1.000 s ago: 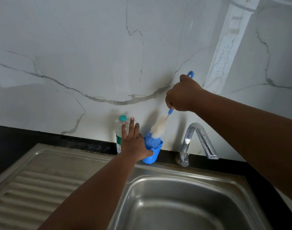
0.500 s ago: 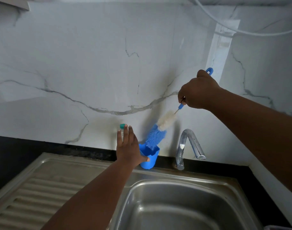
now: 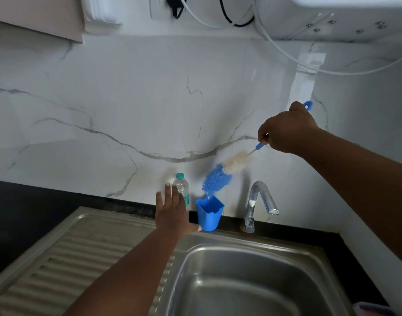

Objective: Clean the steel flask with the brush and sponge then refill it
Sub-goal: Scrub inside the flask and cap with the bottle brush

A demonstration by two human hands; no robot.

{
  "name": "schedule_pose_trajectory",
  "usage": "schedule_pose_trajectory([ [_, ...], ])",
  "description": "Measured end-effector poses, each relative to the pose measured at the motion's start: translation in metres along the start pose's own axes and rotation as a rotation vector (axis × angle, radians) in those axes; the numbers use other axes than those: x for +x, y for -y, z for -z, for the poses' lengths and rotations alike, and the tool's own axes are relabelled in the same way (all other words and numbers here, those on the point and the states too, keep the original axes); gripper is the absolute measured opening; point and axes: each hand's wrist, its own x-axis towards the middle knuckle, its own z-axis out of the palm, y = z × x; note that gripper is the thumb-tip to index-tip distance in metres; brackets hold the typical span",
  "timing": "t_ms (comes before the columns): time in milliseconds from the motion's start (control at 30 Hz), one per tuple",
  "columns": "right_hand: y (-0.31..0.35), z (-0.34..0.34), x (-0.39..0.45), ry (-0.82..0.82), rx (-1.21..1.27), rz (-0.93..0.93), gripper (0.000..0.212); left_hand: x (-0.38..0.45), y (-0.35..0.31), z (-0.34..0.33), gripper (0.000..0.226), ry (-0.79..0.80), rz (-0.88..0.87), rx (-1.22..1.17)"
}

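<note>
Bottle brush (image 3: 227, 171) raised clear above blue holder cup (image 3: 209, 215), dripping, left of tap (image 3: 259, 202). Plastic water bottle (image 3: 182, 190) behind left hand (image 3: 172, 216), fingers spread, thumb touching cup. Right hand (image 3: 286, 133) clamped round brush handle.

head view, facing down, sink (image 3: 229, 252) near

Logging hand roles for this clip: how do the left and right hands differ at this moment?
The right hand is raised, fingers curled around the bottle brush handle; the left hand is low with fingers straight, holding nothing. The left hand's thumb touches the blue holder by the sink; the right hand touches only the brush. Both reach toward the back wall.
</note>
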Motion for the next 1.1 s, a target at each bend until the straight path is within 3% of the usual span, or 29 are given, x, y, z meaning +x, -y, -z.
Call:
schedule_pose_trajectory([
  [200,0.014,0.006,-0.019,0.077,-0.019,-0.094,0.015,-0.031,0.025,-0.008,0.114,0.15,0.007,-0.073],
  [400,0.025,-0.01,-0.039,0.154,0.071,-0.165,0.015,-0.078,0.087,-0.014,0.103,0.511,0.031,-0.184],
  [600,0.027,-0.023,-0.054,0.17,0.141,-0.224,0.012,-0.13,0.139,-0.011,0.111,0.7,0.003,-0.168],
  [933,0.034,-0.012,-0.068,0.206,0.285,-0.337,0.011,-0.207,0.143,-0.043,0.102,0.757,-0.197,-0.106],
  [1100,0.028,-0.029,-0.068,0.268,0.314,-0.397,0.016,-0.23,0.146,-0.058,0.055,0.551,-0.321,-0.152],
])
